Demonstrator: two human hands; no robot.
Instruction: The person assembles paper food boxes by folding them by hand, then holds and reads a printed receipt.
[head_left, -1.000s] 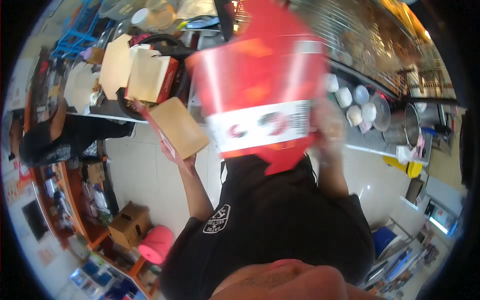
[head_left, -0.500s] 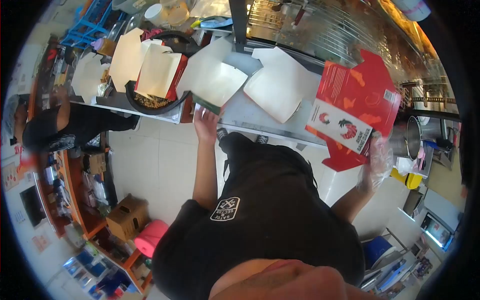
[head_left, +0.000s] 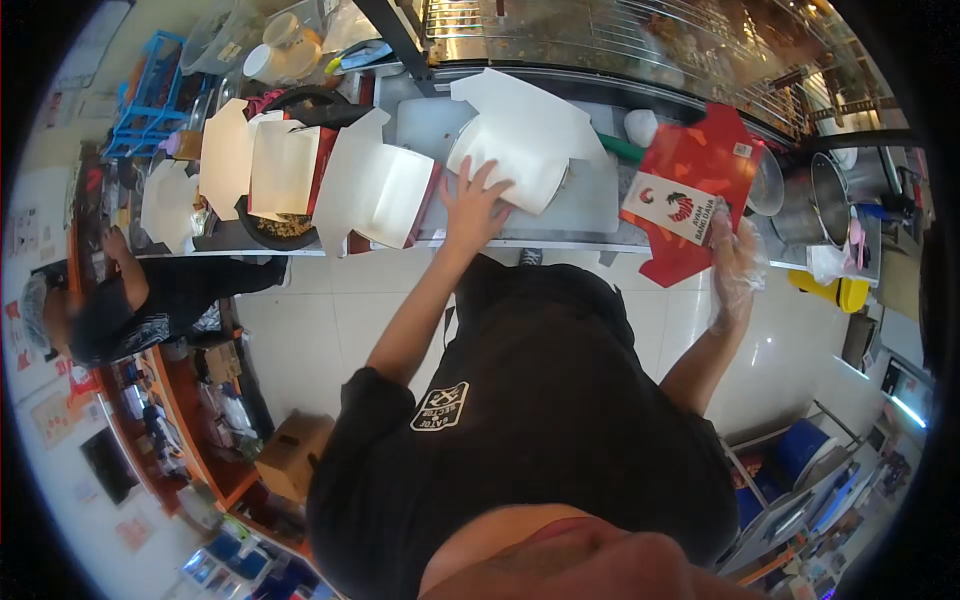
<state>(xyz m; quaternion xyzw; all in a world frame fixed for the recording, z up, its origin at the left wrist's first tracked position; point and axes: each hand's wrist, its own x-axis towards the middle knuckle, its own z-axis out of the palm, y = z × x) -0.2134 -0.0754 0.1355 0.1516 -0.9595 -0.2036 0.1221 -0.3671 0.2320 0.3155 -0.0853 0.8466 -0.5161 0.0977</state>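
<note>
My bare left hand (head_left: 475, 205) has its fingers spread at the near left edge of an open paper food box (head_left: 535, 165), white inside, on the counter. My right hand (head_left: 738, 265), in a clear plastic glove, grips the lower right edge of a red printed food box (head_left: 715, 140) with a white label, flaps unfolded, its outside towards me. Left of my left hand stands another open food box (head_left: 405, 195) with a raised lid. Farther left is a red-sided food box (head_left: 285, 170) at a black bowl (head_left: 270, 230) of brown crumbs.
Behind the counter is a display case (head_left: 590, 40) with wire racks. A steel pot (head_left: 825, 200) stands at the right. Blue baskets (head_left: 150, 100) and plastic tubs (head_left: 285, 45) are at the back left. A co-worker in black (head_left: 130, 300) stands far left.
My left hand has left the box on the left and moved right to the middle box. The red box in my right hand has turned and come closer to the counter. The view has shifted.
</note>
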